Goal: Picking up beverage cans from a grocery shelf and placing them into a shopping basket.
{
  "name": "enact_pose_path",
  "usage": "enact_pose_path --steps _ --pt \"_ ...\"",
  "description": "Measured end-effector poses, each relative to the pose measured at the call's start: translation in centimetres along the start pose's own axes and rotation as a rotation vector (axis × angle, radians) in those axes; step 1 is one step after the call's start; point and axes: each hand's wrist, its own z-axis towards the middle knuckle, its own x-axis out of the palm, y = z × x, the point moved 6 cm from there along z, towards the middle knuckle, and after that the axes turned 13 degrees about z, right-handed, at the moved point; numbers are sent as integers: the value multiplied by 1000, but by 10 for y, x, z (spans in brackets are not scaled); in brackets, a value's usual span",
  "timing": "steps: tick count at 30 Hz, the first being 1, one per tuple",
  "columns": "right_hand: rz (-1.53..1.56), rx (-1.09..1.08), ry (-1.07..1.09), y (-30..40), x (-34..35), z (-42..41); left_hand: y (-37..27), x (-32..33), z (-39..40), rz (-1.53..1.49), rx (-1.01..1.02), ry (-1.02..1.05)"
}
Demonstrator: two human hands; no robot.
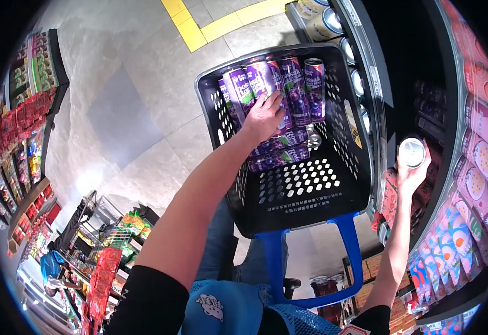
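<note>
My left hand (265, 115) reaches into a black plastic shopping basket (311, 217) and rests against the upright purple beer cans (296, 90). Its fingers lie over the front of one can; whether they grip it is hidden. Several cans stand along the basket's far side, and others (281, 157) lie on their sides below them. At the right, my right hand (413, 165) is wrapped around a can (412, 152), whose silver end faces me. That hand is at the opening of a dark shelf, where more purple cans (430, 104) sit deeper in.
The basket's blue handle (353, 255) points toward my body. Cans with pale yellow sides (323, 25) fill the shelf beyond the basket. Colourful snack bags (474, 180) line the right shelf. Yellow floor tape (244, 16) lies ahead; a person (55, 280) is at lower left.
</note>
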Motion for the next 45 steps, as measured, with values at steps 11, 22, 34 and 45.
enact_pose_path --steps 11,22,34,45 --pt "414 128 581 217 91 11 -15 -39 -74 -1015 -610 -196" --pt "428 537 761 109 293 -7 -23 -20 -75 -827 -579 -71" --pt "-1 353 719 85 316 5 -50 -19 -52 -640 -360 -114" --pt "618 618 -529 -104 50 41 -66 -30 -40 -769 -346 -104"
